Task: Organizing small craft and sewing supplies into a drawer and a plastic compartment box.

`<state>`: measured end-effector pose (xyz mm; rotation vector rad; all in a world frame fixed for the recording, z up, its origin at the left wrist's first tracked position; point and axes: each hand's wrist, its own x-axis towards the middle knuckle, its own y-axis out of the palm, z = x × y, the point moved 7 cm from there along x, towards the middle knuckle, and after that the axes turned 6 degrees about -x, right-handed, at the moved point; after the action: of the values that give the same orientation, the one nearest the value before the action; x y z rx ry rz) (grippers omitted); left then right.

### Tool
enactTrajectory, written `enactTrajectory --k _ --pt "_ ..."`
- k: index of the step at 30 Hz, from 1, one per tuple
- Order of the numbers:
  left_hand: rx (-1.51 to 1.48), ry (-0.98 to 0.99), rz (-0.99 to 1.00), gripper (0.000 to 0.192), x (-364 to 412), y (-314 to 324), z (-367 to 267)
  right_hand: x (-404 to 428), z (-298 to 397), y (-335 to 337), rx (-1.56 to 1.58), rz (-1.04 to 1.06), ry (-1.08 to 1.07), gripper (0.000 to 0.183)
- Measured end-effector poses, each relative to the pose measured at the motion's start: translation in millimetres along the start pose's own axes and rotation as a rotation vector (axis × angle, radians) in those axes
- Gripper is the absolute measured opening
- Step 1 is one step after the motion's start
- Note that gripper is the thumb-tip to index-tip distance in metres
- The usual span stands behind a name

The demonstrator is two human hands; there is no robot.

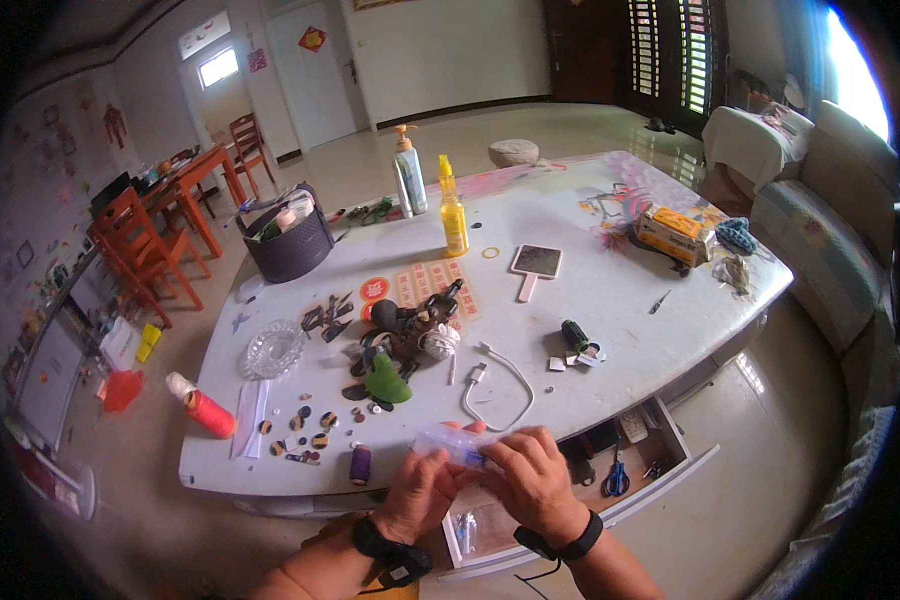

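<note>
A small clear plastic bag (pixel 444 441) with something blue in it is held above the table's front edge. My left hand (pixel 424 487) grips its near side, and my right hand (pixel 531 474) pinches the other end near the blue part. Left of my hands, a purple thread spool (pixel 359 465) stands by several loose buttons (pixel 319 441). A white USB cable (pixel 531 401) curls on the table just beyond the bag. Beneath my right hand, a drawer (pixel 649 501) is pulled out, holding blue-handled scissors (pixel 616 480) and a remote control (pixel 633 427).
A glass ashtray (pixel 274 350), red thread cone (pixel 210 415), green scraper-like piece (pixel 388 380) and white yarn ball (pixel 441 342) lie on the table (pixel 435 367). Farther back are a yellow spray bottle (pixel 454 217), pump bottle (pixel 409 176), dark basket (pixel 292 249) and hand mirror (pixel 536 264).
</note>
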<state>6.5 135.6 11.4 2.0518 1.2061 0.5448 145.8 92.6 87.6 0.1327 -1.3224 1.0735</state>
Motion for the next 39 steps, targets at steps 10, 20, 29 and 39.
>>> enactTrajectory --k 10,20,29,39 --pt "-0.118 -0.051 0.027 0.067 4.8 3.9 4.2 5.0 -18.4 -3.7 0.213 0.017 0.39 0.013" --pt "-0.197 -0.042 0.102 0.08 3.0 15.5 6.4 16.4 -18.3 -25.8 0.2 -0.029 0.424 0.007" --pt "-0.169 -0.18 0.125 0.081 3.1 11.7 17.2 8.2 -54.4 -34.5 0.5 -0.096 0.746 0.013" --pt "-0.055 -0.251 0.056 0.082 -4.9 7.2 4.7 8.5 -89.0 -7.1 0.694 -0.041 0.882 0.023"
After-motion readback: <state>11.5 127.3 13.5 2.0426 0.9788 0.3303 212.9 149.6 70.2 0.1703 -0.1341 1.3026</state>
